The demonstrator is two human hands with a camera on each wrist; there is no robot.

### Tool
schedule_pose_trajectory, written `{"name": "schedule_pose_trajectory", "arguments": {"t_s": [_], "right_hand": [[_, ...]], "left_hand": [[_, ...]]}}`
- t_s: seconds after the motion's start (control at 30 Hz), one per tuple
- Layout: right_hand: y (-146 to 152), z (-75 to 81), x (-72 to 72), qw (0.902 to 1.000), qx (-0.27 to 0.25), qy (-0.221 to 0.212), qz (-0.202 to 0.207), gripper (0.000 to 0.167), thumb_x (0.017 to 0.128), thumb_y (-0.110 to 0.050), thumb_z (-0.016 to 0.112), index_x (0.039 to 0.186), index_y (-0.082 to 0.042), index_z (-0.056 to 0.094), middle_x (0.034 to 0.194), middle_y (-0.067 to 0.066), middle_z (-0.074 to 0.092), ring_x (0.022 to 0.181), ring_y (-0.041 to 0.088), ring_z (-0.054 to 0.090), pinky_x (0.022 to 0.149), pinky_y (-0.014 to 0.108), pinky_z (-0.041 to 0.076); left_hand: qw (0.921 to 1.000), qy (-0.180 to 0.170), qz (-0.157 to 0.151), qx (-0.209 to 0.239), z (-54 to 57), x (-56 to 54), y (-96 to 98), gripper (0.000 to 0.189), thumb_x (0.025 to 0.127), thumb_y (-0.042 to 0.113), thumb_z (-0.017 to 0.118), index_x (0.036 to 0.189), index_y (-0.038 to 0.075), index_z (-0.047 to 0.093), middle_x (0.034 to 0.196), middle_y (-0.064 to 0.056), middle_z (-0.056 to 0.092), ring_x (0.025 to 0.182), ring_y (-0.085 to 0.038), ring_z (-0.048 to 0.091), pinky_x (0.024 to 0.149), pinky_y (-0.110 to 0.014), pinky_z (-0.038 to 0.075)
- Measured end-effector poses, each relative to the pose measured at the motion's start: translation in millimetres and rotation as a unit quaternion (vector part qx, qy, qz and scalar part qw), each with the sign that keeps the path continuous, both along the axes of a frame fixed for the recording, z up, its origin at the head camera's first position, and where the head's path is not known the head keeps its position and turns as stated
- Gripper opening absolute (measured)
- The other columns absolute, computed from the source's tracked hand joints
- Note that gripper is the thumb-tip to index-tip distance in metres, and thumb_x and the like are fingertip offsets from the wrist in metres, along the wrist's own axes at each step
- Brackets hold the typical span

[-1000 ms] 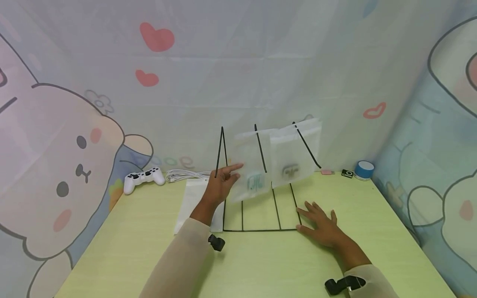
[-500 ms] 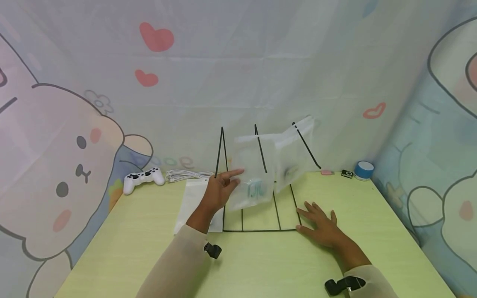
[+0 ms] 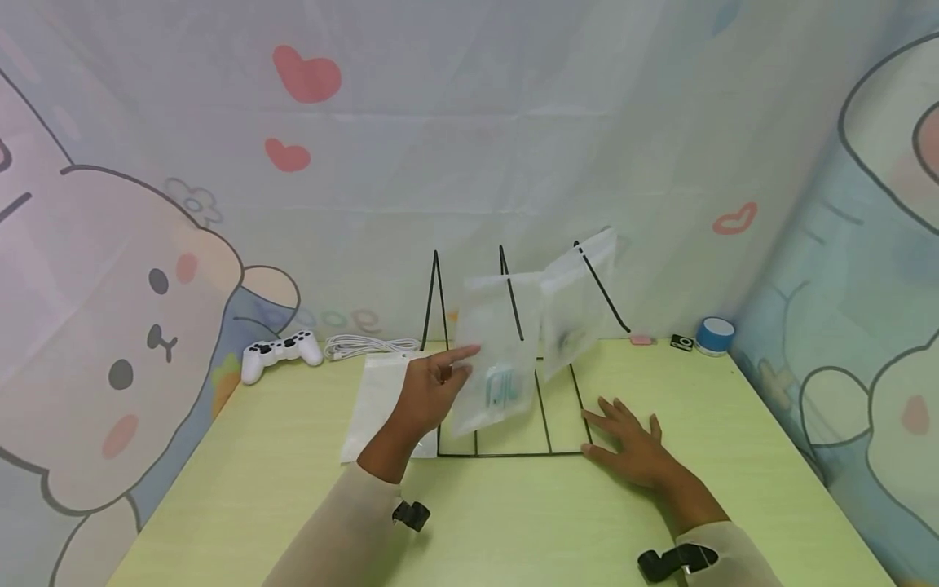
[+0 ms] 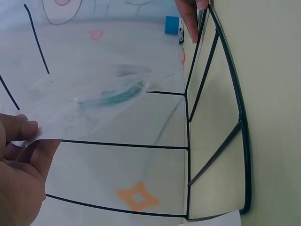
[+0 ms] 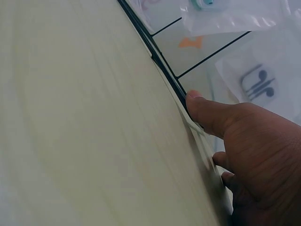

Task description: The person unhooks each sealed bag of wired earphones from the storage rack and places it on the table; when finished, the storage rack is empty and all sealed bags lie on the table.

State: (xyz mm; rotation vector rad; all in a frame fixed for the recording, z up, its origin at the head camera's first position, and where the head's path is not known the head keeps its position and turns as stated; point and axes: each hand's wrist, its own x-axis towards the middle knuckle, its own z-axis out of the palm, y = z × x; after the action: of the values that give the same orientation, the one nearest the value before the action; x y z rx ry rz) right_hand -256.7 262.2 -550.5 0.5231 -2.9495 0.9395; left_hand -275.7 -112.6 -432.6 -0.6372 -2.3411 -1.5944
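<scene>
A black wire rack [image 3: 548, 412] with three upright hooks stands on the table. On its middle hook hangs a translucent plastic bag [image 3: 480, 326] with a teal item [image 3: 502, 386] inside; my left hand [image 3: 431, 390] pinches this bag's left edge between thumb and fingers. The right hook carries a second translucent bag [image 3: 575, 302], turned at an angle, holding a dark item [image 5: 258, 84] with two round ends. At the base's front right corner my right hand [image 3: 634, 448] rests with fingers spread, thumb and fingertip touching the wire.
A flat white bag [image 3: 374, 399] lies left of the rack, partly behind my left wrist. Along the back edge sit a white game controller [image 3: 282, 355], a coiled white cable [image 3: 367, 346], a pink block [image 3: 641, 340], a small black device [image 3: 681, 342] and a blue-and-white cylinder [image 3: 715, 335].
My left hand has moved down slightly and drawn the teal-item bag's lower part toward me. The second bag has swung to a steeper angle. My right hand has stayed in place.
</scene>
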Motion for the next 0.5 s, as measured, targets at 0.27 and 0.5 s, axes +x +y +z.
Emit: {"name": "schedule_pose_trajectory", "arguments": {"t_s": [0.27,0.5], "right_hand": [[0.3,-0.3,-0.5,1.0000,-0.001,0.003,0.002,0.068,0.105,-0.051,0.068,0.163,-0.019,0.054,0.178,0.023,0.033,0.166,0.055,0.018,0.118,0.090,-0.007],[1.5,-0.9,-1.0,1.0000,-0.001,0.002,0.002,0.068,0.105,-0.051,0.068,0.163,-0.020,0.053,0.178,0.022,0.032,0.166,0.054,0.018,0.118,0.090,-0.008]], "left_hand": [[0.9999,-0.013,-0.004,0.002,5.7,13.1,0.3,0.035,0.108,0.008,0.064,0.140,0.015,0.076,0.047,0.009,0.036,0.041,-0.001,0.026,0.045,-0.021,0.031],[0.9997,-0.013,-0.011,0.015,10.3,23.1,1.7,0.035,0.107,0.005,0.064,0.139,0.012,0.076,0.051,0.011,0.043,0.040,0.000,0.025,0.043,-0.021,0.030]]}}
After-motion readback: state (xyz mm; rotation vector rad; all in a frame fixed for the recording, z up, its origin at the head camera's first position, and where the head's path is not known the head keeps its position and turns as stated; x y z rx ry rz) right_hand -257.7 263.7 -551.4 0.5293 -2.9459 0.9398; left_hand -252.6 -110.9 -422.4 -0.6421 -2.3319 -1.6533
